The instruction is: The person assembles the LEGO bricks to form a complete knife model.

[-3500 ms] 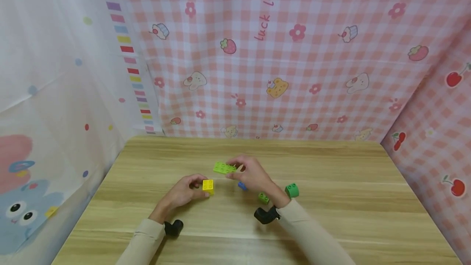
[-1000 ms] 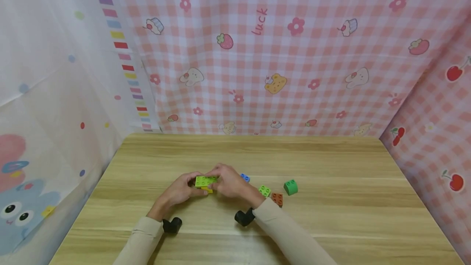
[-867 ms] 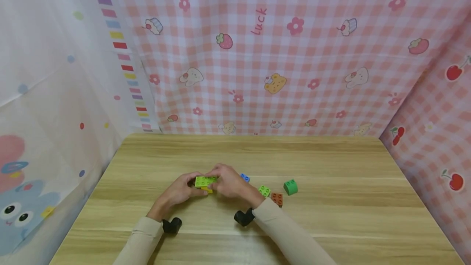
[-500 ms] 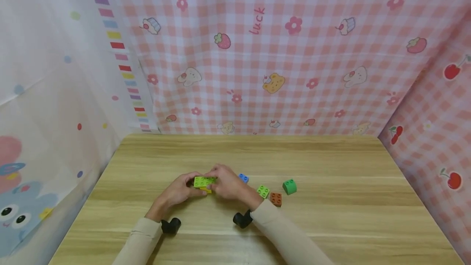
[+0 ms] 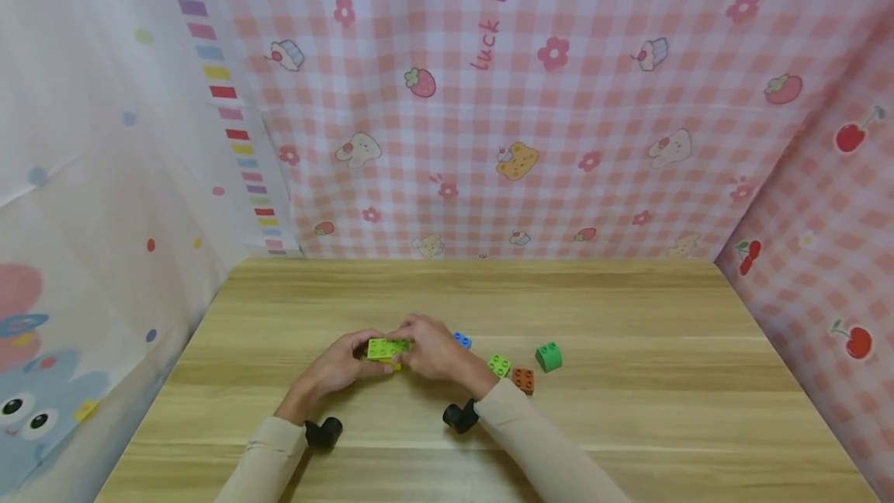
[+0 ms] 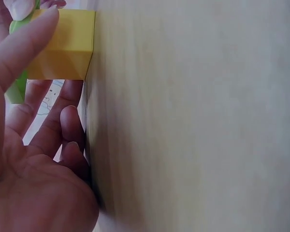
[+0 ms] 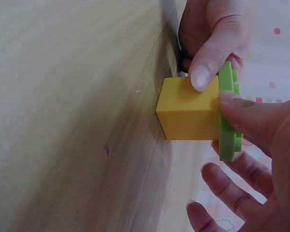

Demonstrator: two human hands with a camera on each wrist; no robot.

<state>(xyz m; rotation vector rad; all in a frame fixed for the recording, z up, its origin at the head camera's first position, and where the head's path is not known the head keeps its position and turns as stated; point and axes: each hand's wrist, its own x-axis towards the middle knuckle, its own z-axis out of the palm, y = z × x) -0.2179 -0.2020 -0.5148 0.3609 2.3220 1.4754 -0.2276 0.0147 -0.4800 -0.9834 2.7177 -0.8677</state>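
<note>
My left hand grips a yellow toy building block that stands on the table, its thumb on one side face. Across the block's top lies a lime-green flat building plate with studs, wider than the block and jutting past it. My right hand pinches the plate, thumb on its near edge; in the right wrist view its other fingers spread beyond the plate. The right fingers cover the plate's right end in the head view.
Right of the hands lie a blue brick, a small lime-green brick, a brown brick and a green curved-top brick. Patterned cloths hang behind the wooden table and at both sides.
Since the earliest frame, my right hand has brought the lime-green plate left and down onto the yellow block. Over the last second both hands have stayed almost still there.
</note>
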